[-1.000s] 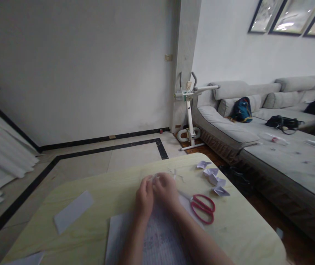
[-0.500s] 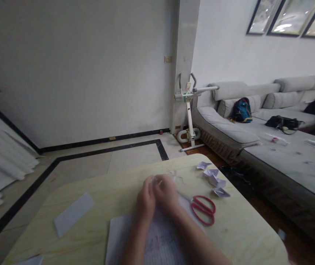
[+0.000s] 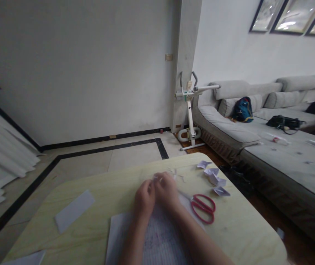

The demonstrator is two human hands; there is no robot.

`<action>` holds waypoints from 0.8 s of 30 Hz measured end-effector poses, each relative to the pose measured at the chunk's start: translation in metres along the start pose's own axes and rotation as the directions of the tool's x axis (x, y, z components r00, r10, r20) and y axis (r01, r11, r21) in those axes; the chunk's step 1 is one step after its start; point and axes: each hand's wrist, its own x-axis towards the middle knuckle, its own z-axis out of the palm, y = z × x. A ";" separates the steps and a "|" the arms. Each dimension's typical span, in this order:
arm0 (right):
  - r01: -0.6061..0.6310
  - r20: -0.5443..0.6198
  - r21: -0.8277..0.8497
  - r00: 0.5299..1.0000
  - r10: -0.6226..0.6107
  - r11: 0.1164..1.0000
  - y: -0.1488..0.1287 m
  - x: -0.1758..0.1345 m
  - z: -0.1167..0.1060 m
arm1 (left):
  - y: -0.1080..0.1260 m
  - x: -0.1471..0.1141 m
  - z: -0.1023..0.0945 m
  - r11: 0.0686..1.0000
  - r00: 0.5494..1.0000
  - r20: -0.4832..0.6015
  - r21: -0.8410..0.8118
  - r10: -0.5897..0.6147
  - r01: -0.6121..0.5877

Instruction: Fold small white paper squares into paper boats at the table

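Note:
My left hand and my right hand meet above the table, fingers curled in and closed. Between their fingertips shows a bit of white paper, mostly hidden and blurred. Under my forearms lies a notebook with lined, written pages. Red-handled scissors rest to the right of my right hand, blades pointing toward it. Thin paper scraps lie just beyond that hand. Several small folded paper shapes, boat-like, sit in a row near the table's right edge.
On the pale wooden table, a white paper strip lies at left and another paper at the near left corner. Beyond the right edge stands a grey sofa with bags. An exercise machine stands by the wall.
My left hand has turned slightly and its fingers have drawn a little apart from the right hand's. The view has shifted slightly; the things on the table lie as before.

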 end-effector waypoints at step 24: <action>-0.168 -0.082 0.257 0.977 0.195 0.952 -0.012 -0.007 0.005 | 0.011 -0.002 0.002 0.897 0.983 -0.020 -0.413 -0.183 0.158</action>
